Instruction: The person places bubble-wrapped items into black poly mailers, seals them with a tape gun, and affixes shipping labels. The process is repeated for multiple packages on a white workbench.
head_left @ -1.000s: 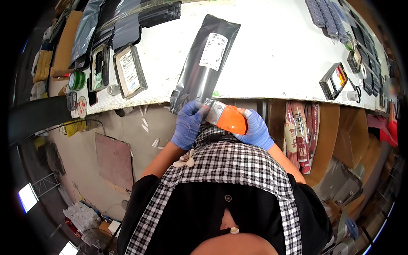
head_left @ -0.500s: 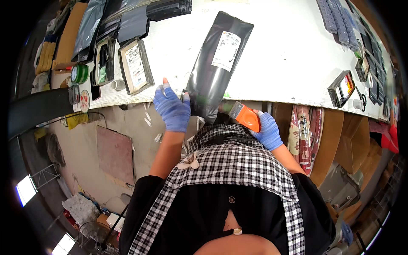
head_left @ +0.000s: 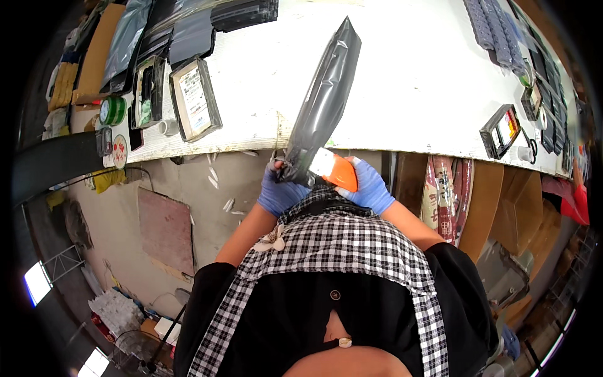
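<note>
A long dark grey plastic mailing bag [head_left: 323, 94] slants from the white table toward my apron. My left hand [head_left: 284, 193] is closed on its bunched near end, at the table's front edge. Beside that end, my right hand [head_left: 370, 186] grips an orange hand tool [head_left: 343, 174] with a flat, pale front, possibly a tape dispenser; its exact kind is unclear. The pale front lies against or very close to the bag's side. Both hands wear blue fingertip-less gloves. The bag's white label is turned out of sight.
On the white table [head_left: 414, 81], at left, are an open box with papers [head_left: 194, 100], a green tape roll [head_left: 113, 110] and stacked dark bags [head_left: 191, 41]. Rolled bubble wrap [head_left: 493, 31], a small black-edged box [head_left: 500, 131] and scissors [head_left: 533, 151] lie at right.
My left hand has moved right and nearer me, gathering the bag's near end. The bag has turned, so its label no longer shows. The orange tool has come left against or beside it.
</note>
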{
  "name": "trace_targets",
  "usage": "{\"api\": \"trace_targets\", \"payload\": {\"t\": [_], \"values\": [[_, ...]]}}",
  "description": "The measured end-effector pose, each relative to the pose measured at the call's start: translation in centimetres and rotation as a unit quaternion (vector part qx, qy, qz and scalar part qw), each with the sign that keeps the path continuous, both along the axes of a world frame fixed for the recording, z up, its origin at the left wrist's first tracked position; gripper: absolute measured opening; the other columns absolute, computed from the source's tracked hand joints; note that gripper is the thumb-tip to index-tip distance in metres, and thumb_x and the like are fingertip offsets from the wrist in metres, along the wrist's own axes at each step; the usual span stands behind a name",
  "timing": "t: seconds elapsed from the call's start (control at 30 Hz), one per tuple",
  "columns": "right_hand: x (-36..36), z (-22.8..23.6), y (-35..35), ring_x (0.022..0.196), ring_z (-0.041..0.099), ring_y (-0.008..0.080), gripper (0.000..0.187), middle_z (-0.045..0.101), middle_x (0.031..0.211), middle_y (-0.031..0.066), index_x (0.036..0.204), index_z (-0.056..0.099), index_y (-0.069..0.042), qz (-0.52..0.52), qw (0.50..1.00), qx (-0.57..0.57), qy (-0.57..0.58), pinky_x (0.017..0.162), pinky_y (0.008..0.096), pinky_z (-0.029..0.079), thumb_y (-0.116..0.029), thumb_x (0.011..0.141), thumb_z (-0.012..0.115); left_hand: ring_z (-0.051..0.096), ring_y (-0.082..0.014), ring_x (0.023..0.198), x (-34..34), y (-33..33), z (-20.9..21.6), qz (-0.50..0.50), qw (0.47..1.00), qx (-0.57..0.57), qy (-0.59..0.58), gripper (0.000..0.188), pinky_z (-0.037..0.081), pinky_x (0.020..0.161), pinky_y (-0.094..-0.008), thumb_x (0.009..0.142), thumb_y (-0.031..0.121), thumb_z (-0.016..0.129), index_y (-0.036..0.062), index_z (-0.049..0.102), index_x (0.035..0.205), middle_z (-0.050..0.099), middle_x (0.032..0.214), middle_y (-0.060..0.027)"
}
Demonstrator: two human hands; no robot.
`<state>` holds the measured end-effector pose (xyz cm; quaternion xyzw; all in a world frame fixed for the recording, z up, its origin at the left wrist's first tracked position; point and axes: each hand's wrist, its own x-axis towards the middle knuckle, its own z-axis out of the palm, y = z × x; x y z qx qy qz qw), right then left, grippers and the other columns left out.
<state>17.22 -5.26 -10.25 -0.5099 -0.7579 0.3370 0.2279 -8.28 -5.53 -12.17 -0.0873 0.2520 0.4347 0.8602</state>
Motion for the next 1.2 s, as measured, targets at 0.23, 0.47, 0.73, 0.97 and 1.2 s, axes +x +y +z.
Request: {"api": "trace_targets", "payload": {"t": [0.23,0.47,0.73,0.97,1.2], "values": [[-2.5,2.9,0.9,0.103,0.061,0.0354,0.075,0.061,0.114,0.0207,0.134,0.043,-0.002,0.005,0.998,-0.036,-0.043,0.090,0.0430,0.050,-0.034,0.075,0.077,0.053,-0.0326,0.118,-1.4,-2.3,3.7,0.044,0.645,0.364,0.671,0.088,0.036,0.107,-0.0490,0.067,0.022,0.079,0.0095,0.036,0.143,0.050,0.131,-0.0176],[-2.7,6.8,0.9,0.089,0.063,0.0363,0.074,0.059,0.103,0.0170,0.141,0.045,-0.020,0.034,0.998,-0.003,-0.043,0.077,0.0432,0.053,-0.033,0.075,0.077,0.057,-0.0258,0.101,-1.7,0.6,1.6,0.059,0.305,0.432,0.847,0.066,0.051,0.083,-0.0367,0.068,-0.002,0.077,0.0110,0.052,0.127,0.055,0.111,-0.0098],[1.3,6.6,-1.7,0.074,0.063,0.0346,0.058,0.056,0.090,0.0163,0.134,0.054,-0.032,0.071,0.984,-0.060,-0.150,0.066,0.0438,0.054,-0.033,0.079,0.072,0.066,-0.0171,0.065,-2.6,0.8,0.2,0.044,0.867,0.135,0.478,0.033,0.056,0.049,-0.0285,0.087,0.000,0.065,0.0136,0.052,0.114,0.067,0.093,-0.0070],[-3.5,8.4,5.9,0.092,0.066,0.0358,0.042,0.067,0.102,0.0187,0.121,0.061,-0.018,0.151,0.926,-0.265,-0.223,0.079,0.0447,0.054,-0.031,0.081,0.065,0.059,-0.0161,0.057,-3.2,1.4,1.9,-0.034,0.921,0.011,0.388,0.036,0.048,0.045,-0.0258,0.089,0.040,0.059,0.0092,0.059,0.106,0.065,0.084,-0.0068],[8.3,4.2,1.2,0.090,0.066,0.0125,0.053,0.071,0.100,0.0086,0.128,0.063,-0.010,-0.058,0.910,-0.396,0.108,0.084,0.0264,0.052,-0.015,0.076,0.074,0.060,-0.0265,0.081,-4.0,2.5,4.2,0.078,0.436,0.237,0.865,0.049,0.049,0.070,-0.0375,0.082,0.038,0.070,0.0014,0.057,0.112,0.061,0.092,-0.0122]]}}
